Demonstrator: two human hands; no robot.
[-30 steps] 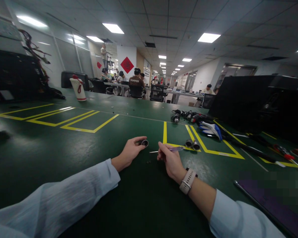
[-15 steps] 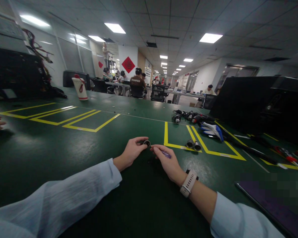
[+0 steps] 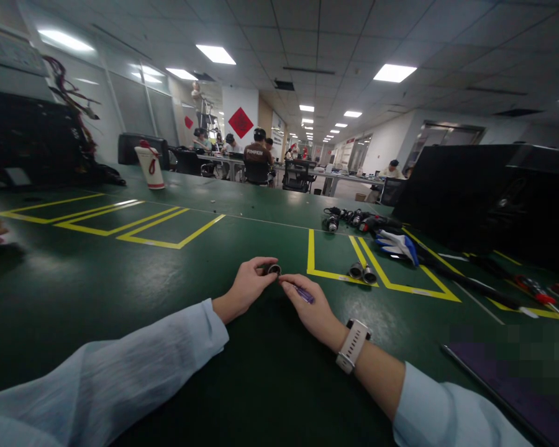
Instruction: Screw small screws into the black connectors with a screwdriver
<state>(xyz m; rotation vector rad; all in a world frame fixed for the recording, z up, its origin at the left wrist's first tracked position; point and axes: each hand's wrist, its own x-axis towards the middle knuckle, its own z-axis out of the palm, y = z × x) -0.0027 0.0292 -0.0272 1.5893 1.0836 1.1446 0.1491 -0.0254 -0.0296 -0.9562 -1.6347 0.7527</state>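
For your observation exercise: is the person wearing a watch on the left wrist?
No: the watch with its pale strap sits on the right wrist, behind the right hand; the left hand shows only a sleeve cuff.

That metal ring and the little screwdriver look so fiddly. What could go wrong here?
The small dark metal ring is only pinched at the fingertips of the left hand, so it might slip and roll off across the green table. The thin purple-handled screwdriver in the right hand points toward that pinch, so a slip could jab a finger. Any tiny screw would be hard to spot on the dark surface.
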